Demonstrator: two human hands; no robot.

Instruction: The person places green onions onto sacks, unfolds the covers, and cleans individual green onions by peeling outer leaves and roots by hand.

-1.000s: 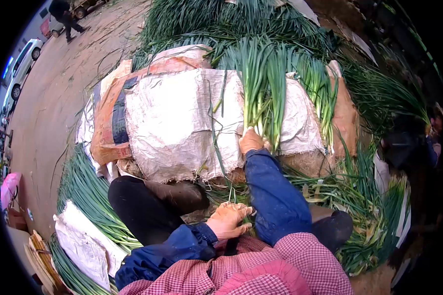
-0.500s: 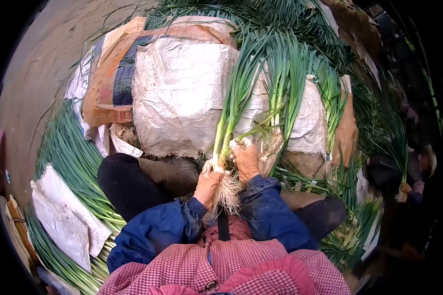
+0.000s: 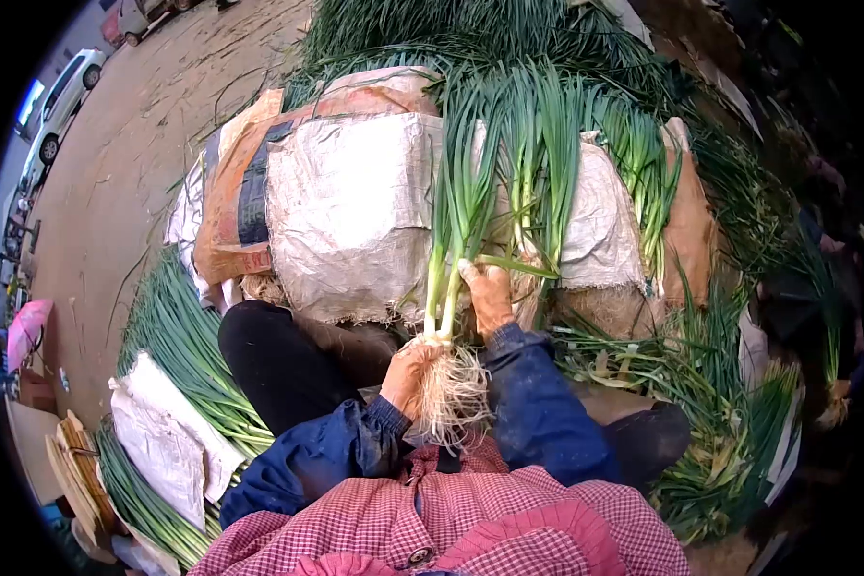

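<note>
My left hand (image 3: pixel 413 376), in an orange-tan glove, is closed round the lower ends of a few long green onions (image 3: pixel 442 300), just above their pale, stringy roots (image 3: pixel 454 398). The stalks stand upright before me, with green tops lying over a white woven sack. Higher on the stems, my gloved right hand (image 3: pixel 491 296) is closed with its thumb against a stalk. A loose yellow-green leaf (image 3: pixel 520 266) sticks out to the right from its grip. Another bunch of green onions (image 3: pixel 538 163) lies just behind that hand on the sacking.
White woven sacks (image 3: pixel 346 211) and an orange sack (image 3: pixel 223 228) cover a pile ahead. More green onions lie at left (image 3: pixel 187 336) and far back (image 3: pixel 470 29). Stripped leaves (image 3: pixel 701 470) heap at right. A pink umbrella (image 3: pixel 29 326) and a white car (image 3: pixel 67 96) stand off left.
My right hand has moved slightly up the stems and right, drawing the leaf outward. The left hand still holds the root end, now a little lower. The head view has tilted up.
</note>
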